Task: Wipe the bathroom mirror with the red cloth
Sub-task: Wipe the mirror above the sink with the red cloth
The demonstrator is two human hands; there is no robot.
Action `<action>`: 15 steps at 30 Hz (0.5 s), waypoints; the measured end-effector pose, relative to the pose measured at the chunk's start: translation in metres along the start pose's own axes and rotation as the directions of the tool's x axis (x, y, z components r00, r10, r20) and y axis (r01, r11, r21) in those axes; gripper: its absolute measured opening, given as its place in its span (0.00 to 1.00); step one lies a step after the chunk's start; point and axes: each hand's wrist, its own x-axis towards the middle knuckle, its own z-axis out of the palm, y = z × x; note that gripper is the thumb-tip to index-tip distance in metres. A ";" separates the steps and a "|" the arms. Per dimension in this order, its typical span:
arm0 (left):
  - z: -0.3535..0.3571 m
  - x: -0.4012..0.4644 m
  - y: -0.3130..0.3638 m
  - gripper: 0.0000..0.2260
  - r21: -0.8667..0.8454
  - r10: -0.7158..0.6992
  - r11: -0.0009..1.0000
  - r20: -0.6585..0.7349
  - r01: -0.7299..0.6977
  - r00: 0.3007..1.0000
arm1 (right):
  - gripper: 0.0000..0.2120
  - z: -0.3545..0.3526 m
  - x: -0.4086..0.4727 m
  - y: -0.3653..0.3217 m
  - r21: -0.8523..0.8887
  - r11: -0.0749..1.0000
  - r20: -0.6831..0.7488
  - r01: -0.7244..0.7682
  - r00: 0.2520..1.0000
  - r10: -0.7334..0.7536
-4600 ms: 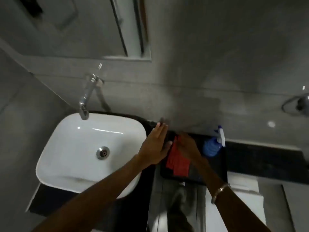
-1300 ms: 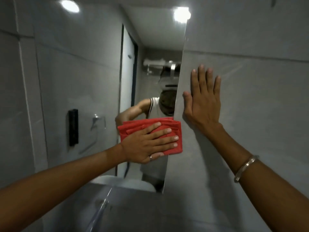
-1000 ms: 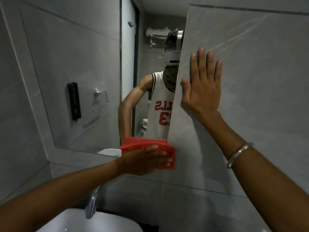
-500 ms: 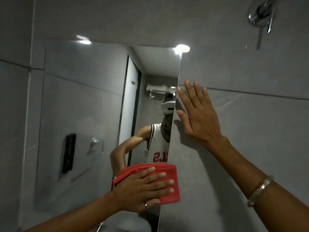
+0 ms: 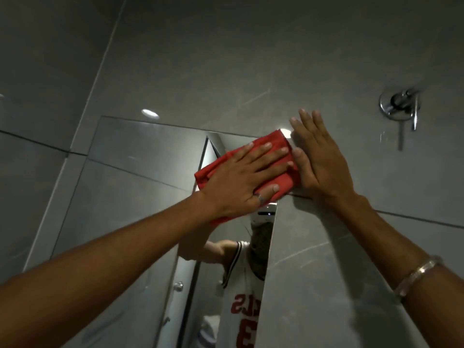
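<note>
the reflected white jersey (image 5: 241, 297) shows red mirrored lettering, only partly readable as "ls" above a "3". the red cloth (image 5: 281, 177) lies flat against the top right corner of the mirror (image 5: 140, 172), pinned under the left hand (image 5: 241, 182), whose fingers are spread open rather than gripping. the right hand (image 5: 319, 162), also open and holding nothing, presses flat on the grey wall tile (image 5: 376, 187) just right of the cloth, its thumb touching the cloth's edge.
</note>
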 end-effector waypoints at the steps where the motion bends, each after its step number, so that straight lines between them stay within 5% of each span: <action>1: -0.002 0.009 -0.006 0.27 -0.007 -0.019 1.000 -0.012 0.019 1.000 | 0.29 0.001 -0.001 0.000 -0.016 1.000 0.000 0.000 1.000 0.000; 10: -0.005 0.005 -0.023 0.27 -0.092 -0.278 0.959 -0.107 0.269 0.955 | 0.32 0.011 0.004 -0.016 -0.193 0.976 0.139 0.103 0.987 -0.077; 15: -0.008 -0.031 -0.051 0.27 -0.118 -0.419 0.906 -0.124 0.406 0.899 | 0.31 0.029 0.008 -0.031 -0.278 0.908 0.290 0.313 0.929 -0.231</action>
